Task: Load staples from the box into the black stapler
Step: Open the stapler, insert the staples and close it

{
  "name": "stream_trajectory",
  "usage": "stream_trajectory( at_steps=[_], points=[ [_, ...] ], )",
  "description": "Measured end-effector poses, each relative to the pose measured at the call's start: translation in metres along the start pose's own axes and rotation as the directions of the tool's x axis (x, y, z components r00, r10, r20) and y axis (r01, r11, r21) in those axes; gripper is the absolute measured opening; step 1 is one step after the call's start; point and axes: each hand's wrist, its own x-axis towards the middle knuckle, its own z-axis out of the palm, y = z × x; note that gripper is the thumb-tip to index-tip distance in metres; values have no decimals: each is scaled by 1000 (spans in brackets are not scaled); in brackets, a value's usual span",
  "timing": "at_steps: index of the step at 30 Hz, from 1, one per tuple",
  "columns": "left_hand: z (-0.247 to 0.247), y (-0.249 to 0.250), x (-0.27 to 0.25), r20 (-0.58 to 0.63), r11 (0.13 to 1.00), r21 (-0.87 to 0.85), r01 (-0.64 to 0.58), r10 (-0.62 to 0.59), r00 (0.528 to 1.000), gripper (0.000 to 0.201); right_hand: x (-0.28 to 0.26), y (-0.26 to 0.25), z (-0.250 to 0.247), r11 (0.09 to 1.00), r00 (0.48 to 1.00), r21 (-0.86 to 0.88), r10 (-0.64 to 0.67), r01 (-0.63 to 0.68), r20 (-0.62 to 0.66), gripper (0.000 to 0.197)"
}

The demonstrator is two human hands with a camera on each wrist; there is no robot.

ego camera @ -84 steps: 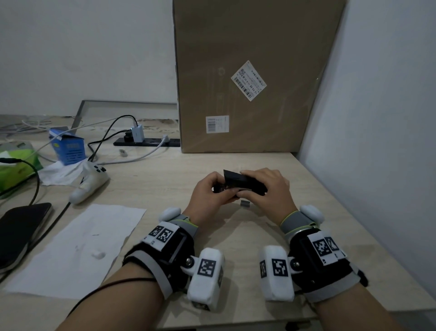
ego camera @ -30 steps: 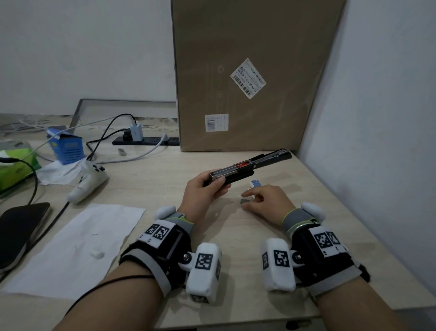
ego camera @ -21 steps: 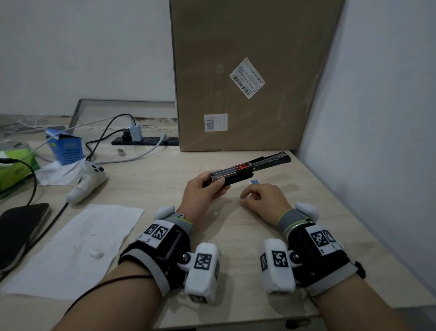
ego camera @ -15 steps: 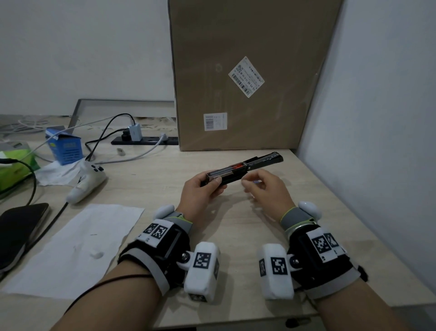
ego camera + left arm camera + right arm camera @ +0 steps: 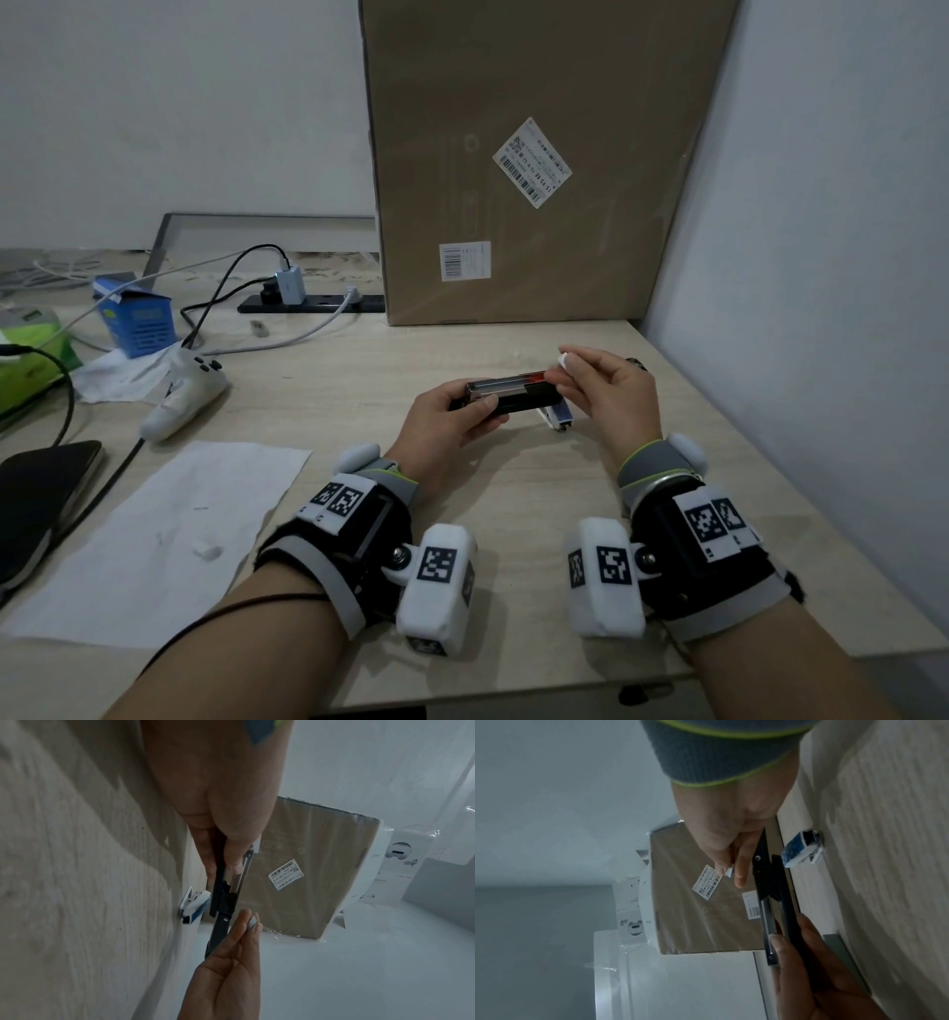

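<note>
The black stapler is held open and level above the desk, its metal magazine and red pusher facing up. My left hand grips its left end, thumb on top. My right hand pinches a short strip of staples just above the magazine's right part. The small blue and white staple box lies open on the desk under the stapler. The left wrist view shows the stapler, the box and the strip. The right wrist view shows the strip beside the stapler.
A tall cardboard box stands at the back, and a wall closes the right side. On the left lie a white paper sheet, a white controller, a black phone, a blue carton and a power strip with cables.
My right hand left the staple box on the desk and rose with a strip of staples to the open magazine. My left hand lowered and levelled the stapler.
</note>
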Motion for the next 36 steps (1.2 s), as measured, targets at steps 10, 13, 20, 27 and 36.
stream_trajectory(
  at_steps=[10, 13, 20, 27, 36],
  points=[
    [1, 2, -3, 42, 1000, 10, 14, -15, 999, 18, 1, -4, -4, 998, 999, -51, -31, 30, -14, 22],
    [2, 2, -4, 55, 1000, 23, 10, -12, 998, 18, 0, -3, -2, 987, 995, -127, -94, 97, 25, 9],
    [7, 4, -7, 89, 998, 59, -6, 1, 996, 21, -2, 0, -1, 823, 926, -430, -293, 371, 239, 11],
    [9, 3, -9, 100, 993, 120, -21, 9, 995, 27, -4, 2, 1, 738, 873, -483, -309, 471, 377, 8],
    [9, 4, -10, 131, 987, 152, -43, 23, 991, 28, -4, 1, 1, 715, 857, -498, -291, 490, 426, 9]
  ],
)
